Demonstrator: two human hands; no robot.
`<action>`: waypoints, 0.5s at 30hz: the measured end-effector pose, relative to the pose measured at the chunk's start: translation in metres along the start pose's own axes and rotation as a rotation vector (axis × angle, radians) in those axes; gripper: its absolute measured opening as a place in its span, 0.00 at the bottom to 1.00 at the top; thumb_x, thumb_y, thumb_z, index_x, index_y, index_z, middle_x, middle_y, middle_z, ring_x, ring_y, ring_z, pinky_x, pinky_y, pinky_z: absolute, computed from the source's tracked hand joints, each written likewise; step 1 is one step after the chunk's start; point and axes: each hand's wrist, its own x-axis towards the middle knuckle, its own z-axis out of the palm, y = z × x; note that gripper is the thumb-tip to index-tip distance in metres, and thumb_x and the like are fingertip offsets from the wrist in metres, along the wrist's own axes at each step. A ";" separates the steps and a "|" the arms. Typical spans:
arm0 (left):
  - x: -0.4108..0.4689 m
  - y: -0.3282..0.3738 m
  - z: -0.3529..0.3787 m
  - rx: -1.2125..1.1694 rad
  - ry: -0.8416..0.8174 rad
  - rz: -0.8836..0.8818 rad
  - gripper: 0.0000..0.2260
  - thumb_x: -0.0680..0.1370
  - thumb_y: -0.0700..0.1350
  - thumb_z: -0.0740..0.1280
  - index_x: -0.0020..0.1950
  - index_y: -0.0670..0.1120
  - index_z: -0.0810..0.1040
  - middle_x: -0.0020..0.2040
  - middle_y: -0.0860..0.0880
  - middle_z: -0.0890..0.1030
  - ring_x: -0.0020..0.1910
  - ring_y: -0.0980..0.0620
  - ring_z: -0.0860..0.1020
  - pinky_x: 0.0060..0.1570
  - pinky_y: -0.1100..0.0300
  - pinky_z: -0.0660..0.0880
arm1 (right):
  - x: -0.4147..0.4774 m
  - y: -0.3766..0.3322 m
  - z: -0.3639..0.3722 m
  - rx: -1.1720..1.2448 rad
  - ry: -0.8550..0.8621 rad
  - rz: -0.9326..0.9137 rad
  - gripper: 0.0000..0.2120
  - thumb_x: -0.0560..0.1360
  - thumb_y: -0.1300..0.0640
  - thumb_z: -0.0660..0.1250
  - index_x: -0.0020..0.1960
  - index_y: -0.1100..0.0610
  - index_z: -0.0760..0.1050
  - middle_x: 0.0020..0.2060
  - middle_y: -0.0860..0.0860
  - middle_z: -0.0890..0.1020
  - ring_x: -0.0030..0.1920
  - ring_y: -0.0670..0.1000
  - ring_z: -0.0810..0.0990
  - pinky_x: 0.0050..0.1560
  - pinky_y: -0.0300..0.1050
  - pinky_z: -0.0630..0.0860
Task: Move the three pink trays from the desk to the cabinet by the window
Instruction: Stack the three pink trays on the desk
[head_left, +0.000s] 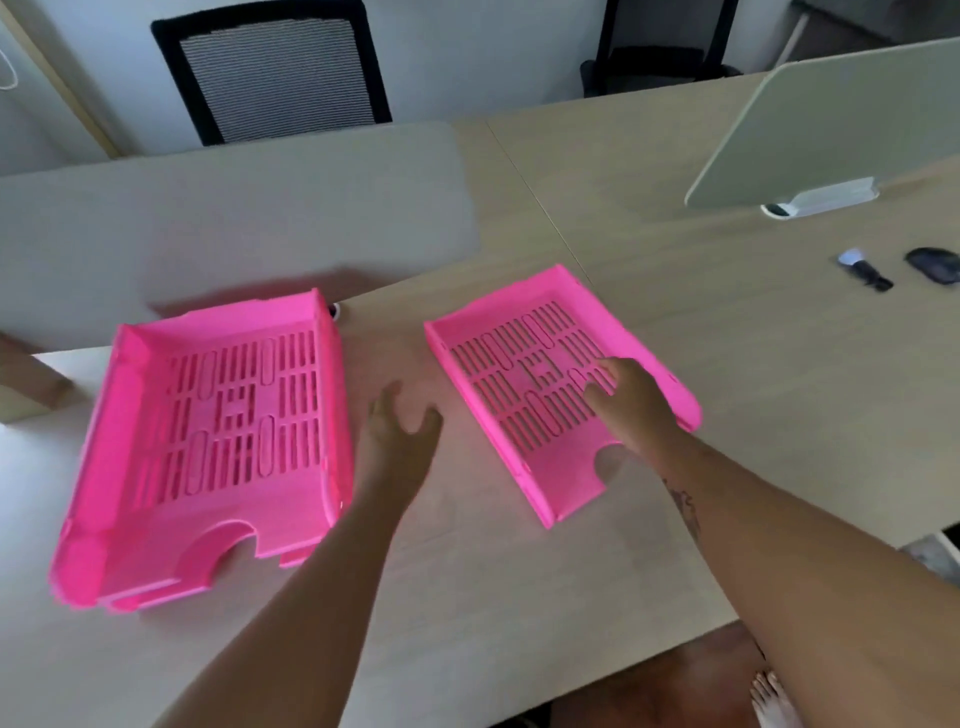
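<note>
Pink slotted trays lie on the light wooden desk. At the left is a stack of pink trays, one nested on another; lower edges show beneath the top one. A single pink tray lies at the right, turned at an angle. My left hand hovers over bare desk between the stack and the single tray, fingers apart, holding nothing. My right hand is over the single tray's slotted floor near its right wall, fingers spread; whether it touches the tray I cannot tell.
A grey divider panel stands behind the stack, and another panel at the back right. A black mouse and a small dark gadget lie at the far right. Black chairs stand beyond the desk. A bare foot shows below the desk edge.
</note>
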 end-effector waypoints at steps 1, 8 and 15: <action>-0.002 0.004 0.016 -0.014 -0.070 -0.057 0.31 0.78 0.50 0.69 0.78 0.43 0.63 0.76 0.42 0.68 0.73 0.42 0.69 0.71 0.45 0.68 | 0.007 0.010 -0.005 -0.031 0.017 0.014 0.18 0.76 0.55 0.63 0.63 0.60 0.75 0.57 0.56 0.81 0.50 0.55 0.81 0.48 0.48 0.79; -0.022 0.020 0.090 -0.171 -0.321 -0.341 0.32 0.80 0.44 0.67 0.80 0.41 0.57 0.77 0.43 0.67 0.72 0.43 0.71 0.61 0.56 0.70 | 0.038 0.065 -0.019 -0.105 -0.042 0.254 0.21 0.78 0.62 0.63 0.69 0.66 0.67 0.61 0.62 0.77 0.59 0.65 0.78 0.48 0.49 0.75; -0.021 0.022 0.094 -0.136 -0.207 -0.301 0.12 0.78 0.36 0.59 0.57 0.42 0.78 0.47 0.45 0.83 0.36 0.51 0.78 0.29 0.61 0.75 | 0.033 0.076 -0.019 -0.008 -0.006 0.348 0.13 0.77 0.67 0.59 0.59 0.67 0.76 0.54 0.62 0.81 0.41 0.58 0.77 0.31 0.40 0.67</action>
